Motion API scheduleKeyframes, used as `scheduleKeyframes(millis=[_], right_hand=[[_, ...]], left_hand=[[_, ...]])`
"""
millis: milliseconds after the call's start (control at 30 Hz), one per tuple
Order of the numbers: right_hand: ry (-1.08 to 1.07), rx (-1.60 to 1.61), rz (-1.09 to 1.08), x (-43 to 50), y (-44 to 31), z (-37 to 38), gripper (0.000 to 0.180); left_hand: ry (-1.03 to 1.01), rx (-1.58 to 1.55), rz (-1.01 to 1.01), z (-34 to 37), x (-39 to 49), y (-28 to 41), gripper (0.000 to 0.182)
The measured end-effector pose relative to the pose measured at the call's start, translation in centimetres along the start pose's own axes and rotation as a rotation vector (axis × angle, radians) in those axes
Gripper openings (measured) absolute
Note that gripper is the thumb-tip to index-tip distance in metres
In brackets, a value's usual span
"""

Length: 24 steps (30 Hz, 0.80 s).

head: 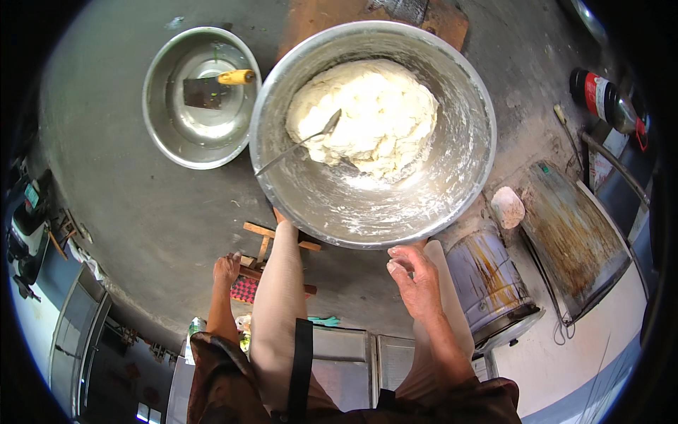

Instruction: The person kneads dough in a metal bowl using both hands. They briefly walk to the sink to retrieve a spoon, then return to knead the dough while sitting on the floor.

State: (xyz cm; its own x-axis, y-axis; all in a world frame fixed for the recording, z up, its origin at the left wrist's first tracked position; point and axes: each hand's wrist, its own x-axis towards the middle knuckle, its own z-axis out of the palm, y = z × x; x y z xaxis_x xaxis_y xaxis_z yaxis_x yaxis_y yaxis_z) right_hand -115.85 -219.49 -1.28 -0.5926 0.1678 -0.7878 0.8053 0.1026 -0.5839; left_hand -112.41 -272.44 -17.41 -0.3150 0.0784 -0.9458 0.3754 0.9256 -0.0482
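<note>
A large mass of pale dough [371, 111] lies in a wide metal basin [455, 175], whose inner wall is smeared with flour. A metal spoon [296, 151] leans against the basin's left rim, its head resting on the dough. Just below the near rim is my right hand [417, 281], fingers bent and thumb apart, with nothing in it. My left hand [226, 268] is lower left, beside a small wooden stool [259, 273] with a red and black checked seat. Whether it touches the stool cannot be made out.
A smaller metal basin [159, 116] with water holds a wood-handled, wide-bladed tool [235, 77]. At right are a dark bottle [604, 100], a stained metal drum [487, 270] and a rusty metal sheet [574, 233]. A wooden board [445, 24] lies beyond the large basin.
</note>
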Motion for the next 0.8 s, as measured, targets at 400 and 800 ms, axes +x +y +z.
scheduleKeyframes(millis=[400, 800], right_hand=[[-0.08, -0.014, -0.099, 1.7, -2.4, -1.5, 0.022], [-0.24, 0.188, 0.112, -0.1, 0.4, -1.4, 0.012]], left_hand=[[-0.221, -0.694, -0.541, 6.6, -1.9, 7.9, 0.039], [0.555, -1.298, -0.056, -30.8, -7.6, 12.6, 0.041]])
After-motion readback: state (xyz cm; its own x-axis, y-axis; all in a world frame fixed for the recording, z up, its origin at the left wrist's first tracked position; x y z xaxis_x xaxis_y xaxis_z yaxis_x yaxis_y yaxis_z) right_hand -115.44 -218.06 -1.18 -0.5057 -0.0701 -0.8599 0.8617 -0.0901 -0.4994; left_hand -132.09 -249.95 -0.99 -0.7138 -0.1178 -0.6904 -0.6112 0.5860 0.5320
